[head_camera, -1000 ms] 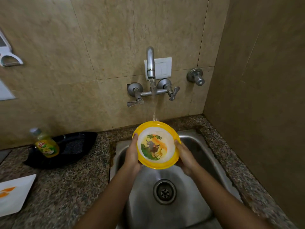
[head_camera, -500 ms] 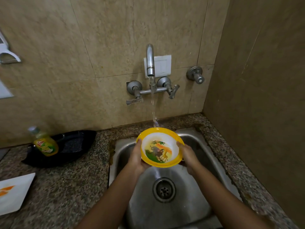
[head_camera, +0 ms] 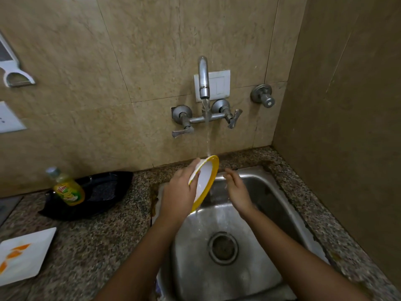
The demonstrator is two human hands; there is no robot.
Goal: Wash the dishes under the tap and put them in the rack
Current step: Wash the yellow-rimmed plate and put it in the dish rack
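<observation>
Stainless steel sink (head_camera: 238, 279), round perforated drain (head_camera: 223, 248) at bottom, set in speckled granite counter (head_camera: 97, 246). Above basin, round yellow-rimmed bowl (head_camera: 205, 179), glossy white inside, held on edge, nearly vertical, by left hand (head_camera: 179, 192), fingers wrapped round rim and back. Right hand (head_camera: 237, 190) just beside bowl, not touching, fingers loosely curled, nothing held. Thin water stream (head_camera: 207, 135) from curved metal tap (head_camera: 203, 77) met by bowl's upper rim.
</observation>
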